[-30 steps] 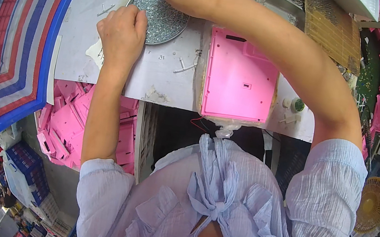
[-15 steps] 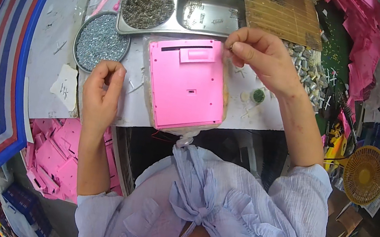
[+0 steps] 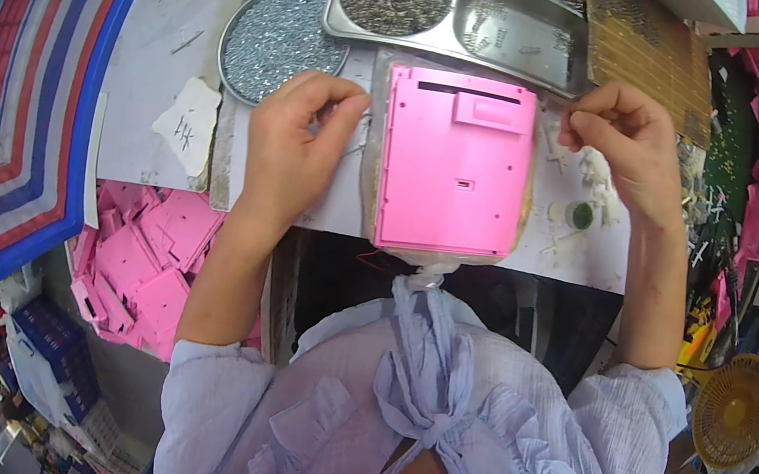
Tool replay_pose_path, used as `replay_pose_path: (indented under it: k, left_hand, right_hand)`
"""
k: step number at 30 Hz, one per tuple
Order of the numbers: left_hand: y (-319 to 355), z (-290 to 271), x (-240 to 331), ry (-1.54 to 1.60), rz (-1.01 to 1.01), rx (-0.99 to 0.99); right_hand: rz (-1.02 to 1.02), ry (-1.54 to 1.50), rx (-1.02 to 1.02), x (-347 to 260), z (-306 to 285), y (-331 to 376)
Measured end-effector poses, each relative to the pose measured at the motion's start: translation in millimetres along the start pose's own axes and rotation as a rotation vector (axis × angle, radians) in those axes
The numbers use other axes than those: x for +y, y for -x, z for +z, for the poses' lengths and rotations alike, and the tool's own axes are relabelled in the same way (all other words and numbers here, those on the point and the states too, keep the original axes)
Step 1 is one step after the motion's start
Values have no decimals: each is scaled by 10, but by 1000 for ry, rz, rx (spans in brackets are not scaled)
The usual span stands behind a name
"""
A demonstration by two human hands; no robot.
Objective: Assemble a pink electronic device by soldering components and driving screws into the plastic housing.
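A pink plastic casing (image 3: 454, 159) with a dark slot along its far edge lies flat on a plastic-wrapped pad (image 3: 369, 190) at the table's near edge. To its left is my left hand (image 3: 300, 142), thumb and forefinger closed together; anything they pinch is too small to make out. My right hand (image 3: 629, 144) hovers past the casing's far right corner, fingertips pinched, and what lies between them is hidden. Beyond my left hand stands a round dish (image 3: 225, 58) of small silvery screws. A steel compartment tray (image 3: 520, 44) at the back holds many small dark metal springs.
A brown slatted board (image 3: 655, 57) lies right of the tray. White plastic bits and a small green-topped round piece (image 3: 582, 215) sit right of the casing. Below the table's left edge is a heap of pink casings (image 3: 147, 257). A yellow fan (image 3: 735, 411) stands at right.
The whole view has shifted, so the table things appear farther right. My left hand has moved forward, closer to the casing. My right hand has drawn slightly away from the casing's corner, still pinched.
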State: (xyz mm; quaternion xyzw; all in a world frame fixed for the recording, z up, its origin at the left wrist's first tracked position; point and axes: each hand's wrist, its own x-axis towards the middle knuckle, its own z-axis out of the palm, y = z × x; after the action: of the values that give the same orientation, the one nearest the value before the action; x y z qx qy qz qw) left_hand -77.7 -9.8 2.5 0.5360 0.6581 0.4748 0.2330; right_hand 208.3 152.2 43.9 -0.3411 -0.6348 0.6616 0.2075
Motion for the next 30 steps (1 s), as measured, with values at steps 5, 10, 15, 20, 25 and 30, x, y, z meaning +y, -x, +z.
replay_pose_path:
  k: [5,10,15,20,25,30]
  left_hand:
    - [-94,17,66,-154,60,-107]
    - [-243,59,119,-298,152,-197]
    - [-314,41,204,-472,206,-334]
    - [-356,83,230,-647,318,-355]
    - [-358,94,272,-688,349,-355]
    - [-240,3,284,-616,265,-325]
  right_hand:
    - [-16,239,26,-53,40,-153]
    - [27,279,-20,8,26,-297]
    - [-36,398,-13,65,43,-357]
    - [-125,622,-48,-39,171,-411]
    - [-249,922,-170,-85,148,-512]
    - [-110,935,-265,-300,215,-609]
